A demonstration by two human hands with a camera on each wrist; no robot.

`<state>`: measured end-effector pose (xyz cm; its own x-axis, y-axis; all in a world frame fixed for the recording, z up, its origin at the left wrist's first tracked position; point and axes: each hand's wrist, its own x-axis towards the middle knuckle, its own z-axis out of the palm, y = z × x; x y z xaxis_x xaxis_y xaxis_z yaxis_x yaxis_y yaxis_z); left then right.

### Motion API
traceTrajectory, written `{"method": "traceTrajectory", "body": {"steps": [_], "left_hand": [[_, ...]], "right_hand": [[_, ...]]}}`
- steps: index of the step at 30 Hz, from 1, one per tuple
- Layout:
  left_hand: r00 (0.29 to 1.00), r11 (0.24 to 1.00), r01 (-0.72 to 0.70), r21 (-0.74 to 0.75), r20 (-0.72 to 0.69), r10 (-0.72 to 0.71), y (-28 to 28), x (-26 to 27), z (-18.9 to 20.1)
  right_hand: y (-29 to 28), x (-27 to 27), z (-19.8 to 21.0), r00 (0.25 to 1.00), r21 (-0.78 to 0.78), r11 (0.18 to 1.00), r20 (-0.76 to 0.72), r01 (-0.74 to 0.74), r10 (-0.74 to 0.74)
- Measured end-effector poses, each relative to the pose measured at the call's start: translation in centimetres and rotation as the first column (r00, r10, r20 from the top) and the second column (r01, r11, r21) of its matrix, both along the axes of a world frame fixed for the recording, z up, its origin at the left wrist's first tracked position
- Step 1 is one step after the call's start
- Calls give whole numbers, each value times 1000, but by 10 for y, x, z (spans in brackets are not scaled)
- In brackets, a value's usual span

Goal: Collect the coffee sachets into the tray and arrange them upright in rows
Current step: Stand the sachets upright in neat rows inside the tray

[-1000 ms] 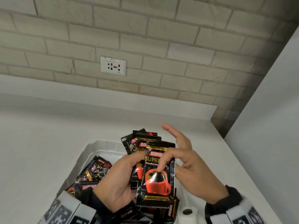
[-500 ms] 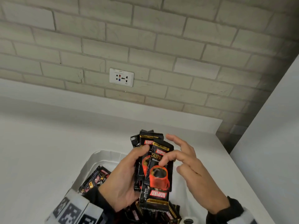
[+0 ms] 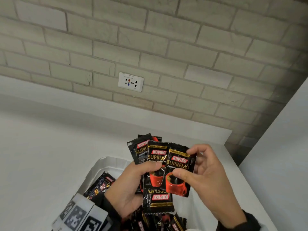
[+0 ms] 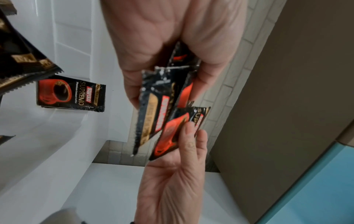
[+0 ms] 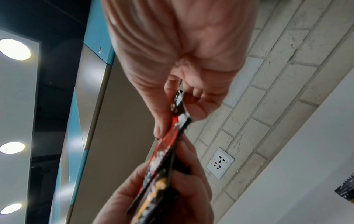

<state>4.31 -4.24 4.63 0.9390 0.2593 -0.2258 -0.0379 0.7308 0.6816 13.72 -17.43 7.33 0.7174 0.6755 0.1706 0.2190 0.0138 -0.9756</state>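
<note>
Black and red coffee sachets stand fanned in my left hand, which grips them above the white tray. One sachet in the fan hangs lower, its print upside down. My right hand pinches the rightmost sachet, thumb on its front and fingers behind. The left wrist view shows the left hand holding the bundle and the right thumb on the front sachet. More sachets lie loose in the tray, as does one flat sachet.
The tray sits on a white counter against a brick wall with a socket. A white panel closes off the right side, close to the tray. More loose sachets fill the tray's near end.
The right hand has shifted from a finger on the front sachet to pinching it, and the sachet has moved up and to the right of the fan. The left hand keeps its hold.
</note>
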Motion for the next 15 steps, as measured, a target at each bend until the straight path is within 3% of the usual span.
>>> {"method": "traceTrajectory", "body": {"steps": [5,8,12,15], "left_hand": [[997,991,-61,119,50,55,5,2,0],[995,983,-60,176,84,46,5,3,-1],[994,982,-56,182,102,38,7,0,2],[995,987,-48,154,91,34,8,-2,3]], "right_hand": [[4,-4,11,991,8,996,-96,-91,91],[9,-3,10,992,-72,990,-57,-117,113],[14,-1,8,994,-128,986,20,-103,106],[16,-1,5,994,-94,990,-51,-105,100]]}}
